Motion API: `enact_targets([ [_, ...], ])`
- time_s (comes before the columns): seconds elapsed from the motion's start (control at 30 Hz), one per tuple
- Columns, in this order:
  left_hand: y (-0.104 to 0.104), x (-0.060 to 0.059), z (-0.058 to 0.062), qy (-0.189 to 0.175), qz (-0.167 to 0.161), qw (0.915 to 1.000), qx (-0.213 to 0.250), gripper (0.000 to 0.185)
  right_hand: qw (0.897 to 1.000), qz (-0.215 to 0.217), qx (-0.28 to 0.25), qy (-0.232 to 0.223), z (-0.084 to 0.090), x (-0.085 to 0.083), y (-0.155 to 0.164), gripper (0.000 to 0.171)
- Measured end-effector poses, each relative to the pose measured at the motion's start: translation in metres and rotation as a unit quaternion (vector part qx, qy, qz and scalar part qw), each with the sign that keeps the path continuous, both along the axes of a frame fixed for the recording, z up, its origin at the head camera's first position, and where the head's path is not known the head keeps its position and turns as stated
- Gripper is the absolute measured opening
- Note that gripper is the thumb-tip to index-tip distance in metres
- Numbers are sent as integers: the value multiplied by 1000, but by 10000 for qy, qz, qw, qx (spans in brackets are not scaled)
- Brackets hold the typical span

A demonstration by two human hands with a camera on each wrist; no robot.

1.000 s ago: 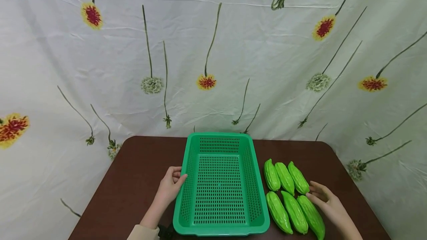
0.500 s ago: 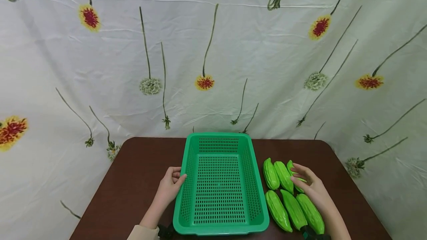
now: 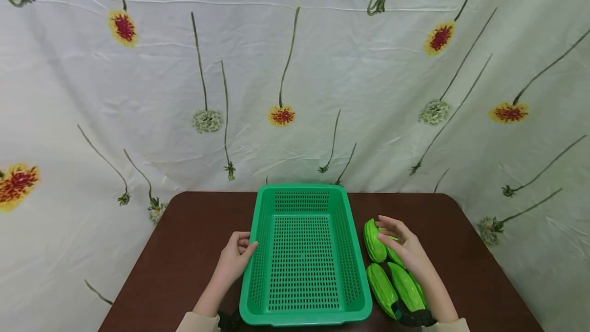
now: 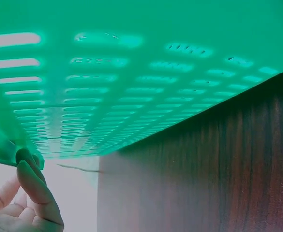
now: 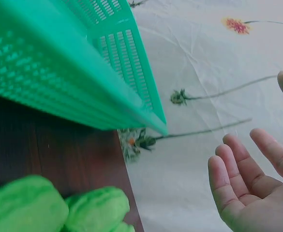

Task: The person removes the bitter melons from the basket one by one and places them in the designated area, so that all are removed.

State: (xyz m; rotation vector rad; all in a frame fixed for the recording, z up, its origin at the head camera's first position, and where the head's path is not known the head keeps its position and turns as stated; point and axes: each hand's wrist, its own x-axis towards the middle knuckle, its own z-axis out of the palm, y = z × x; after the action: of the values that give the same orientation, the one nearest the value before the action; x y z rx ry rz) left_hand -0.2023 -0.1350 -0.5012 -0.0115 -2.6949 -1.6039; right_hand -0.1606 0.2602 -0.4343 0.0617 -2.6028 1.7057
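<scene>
A: Green gourds (image 3: 374, 242), none in the basket (image 3: 304, 307) yet; we see them all lying beside it on the desk (image 3: 184, 250), long axes pointing away from us.
B: Right hand (image 3: 403, 247) hovers over them, fingers relaxed, gripping nothing. Left hand (image 3: 235, 260) rests straight-fingered against the basket wall.

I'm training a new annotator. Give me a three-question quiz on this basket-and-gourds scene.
1. True or false: the basket holds a gourd.
2. Which hand touches the basket's rim?
3. The right hand is: A) open above the gourds, B) inside the basket, C) flat on the table.

Key: 1. False, it is empty. 2. The left hand, at the left rim. 3. A.
</scene>
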Motion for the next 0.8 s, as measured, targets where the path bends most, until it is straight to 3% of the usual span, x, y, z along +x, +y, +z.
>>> enact_targets([
  [0.27, 0, -1, 0, 5, -46, 10000, -10, 39, 9993, 280, -250, 31, -3, -9, -19, 48],
  [0.8, -1, -5, 2, 44, -171, 9995, -243, 39, 9988, 352, -305, -168, -3, -23, -35, 51],
])
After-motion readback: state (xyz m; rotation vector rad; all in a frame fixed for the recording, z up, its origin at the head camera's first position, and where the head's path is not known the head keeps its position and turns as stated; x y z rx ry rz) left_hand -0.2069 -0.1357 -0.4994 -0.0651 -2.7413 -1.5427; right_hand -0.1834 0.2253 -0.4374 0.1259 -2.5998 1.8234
